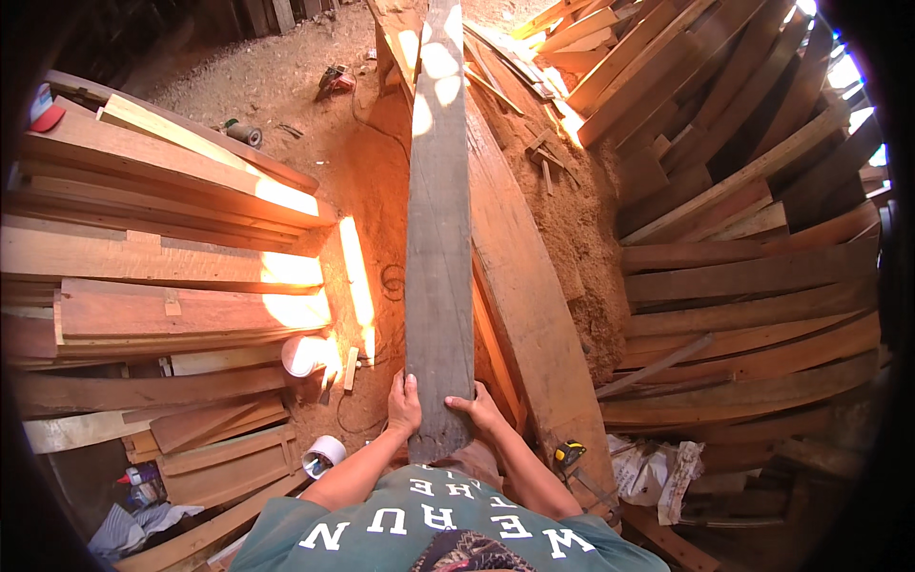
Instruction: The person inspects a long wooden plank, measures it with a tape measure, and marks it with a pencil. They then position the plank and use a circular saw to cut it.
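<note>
A long, grey, weathered wooden plank (439, 248) runs straight away from my body toward the far edge. At its near end my left hand (404, 404) grips the left edge, with the thumb up along the side. On the opposite edge my right hand (479, 408) is closed round the plank, its thumb lying on the top face. The undersides of both hands are hidden. Beneath and to the right of the plank lies a wide reddish board (534, 286), set at an angle. A yellow and black tape measure (569, 452) rests on its near end.
Stacked boards (191, 310) line the left side, and more planks (753, 286) lean and lie along the right. A red power tool (334, 82) sits on the sawdust-covered floor. White buckets (324, 457) stand at the near left. White sacks (658, 472) lie at the near right.
</note>
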Demonstrator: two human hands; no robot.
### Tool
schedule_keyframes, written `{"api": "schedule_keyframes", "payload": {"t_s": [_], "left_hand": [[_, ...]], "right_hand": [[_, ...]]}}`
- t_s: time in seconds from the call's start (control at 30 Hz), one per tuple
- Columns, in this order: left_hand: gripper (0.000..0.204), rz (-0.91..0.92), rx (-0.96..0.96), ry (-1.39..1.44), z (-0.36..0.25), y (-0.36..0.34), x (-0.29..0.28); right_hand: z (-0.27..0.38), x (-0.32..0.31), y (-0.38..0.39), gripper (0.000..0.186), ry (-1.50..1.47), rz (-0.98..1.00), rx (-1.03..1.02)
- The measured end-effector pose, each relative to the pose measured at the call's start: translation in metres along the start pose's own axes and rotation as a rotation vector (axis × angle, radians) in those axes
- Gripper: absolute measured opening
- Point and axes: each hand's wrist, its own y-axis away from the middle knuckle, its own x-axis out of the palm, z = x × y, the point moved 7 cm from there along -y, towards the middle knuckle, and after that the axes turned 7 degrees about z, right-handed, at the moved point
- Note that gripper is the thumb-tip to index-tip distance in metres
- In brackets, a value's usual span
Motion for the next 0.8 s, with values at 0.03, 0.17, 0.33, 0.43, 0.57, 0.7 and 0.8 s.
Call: {"api": "schedule_keyframes", "payload": {"t_s": [0.03, 0.17, 0.33, 0.43, 0.57, 0.7, 0.8], "left_hand": [[0.050, 0.020, -0.014, -0.002, 0.000, 0.000, 0.000], [0.051, 0.010, -0.001, 0.008, 0.002, 0.001, -0.003], [0.051, -0.006, 0.029, 0.023, -0.002, 0.001, -0.003], [0.052, -0.001, 0.020, 0.054, 0.001, 0.001, -0.005], [0.051, 0.011, 0.022, 0.069, 0.009, -0.001, -0.008], [0.054, 0.045, -0.035, 0.045, 0.026, -0.006, -0.012], [0.058, 0.063, -0.028, 0.034, 0.028, -0.007, -0.012]], "right_hand": [[0.000, 0.001, 0.001, 0.079, 0.005, -0.009, -0.007], [0.003, 0.005, 0.003, 0.078, 0.025, -0.028, 0.006], [-0.009, 0.000, -0.004, 0.076, 0.000, -0.029, -0.010], [0.002, 0.008, 0.003, 0.095, 0.040, -0.019, 0.040], [-0.009, 0.006, -0.002, 0.096, 0.155, -0.102, -0.006], [-0.012, 0.010, -0.001, 0.097, 0.321, -0.200, -0.010], [-0.009, 0.011, 0.002, 0.097, 0.403, -0.246, -0.005]]}}
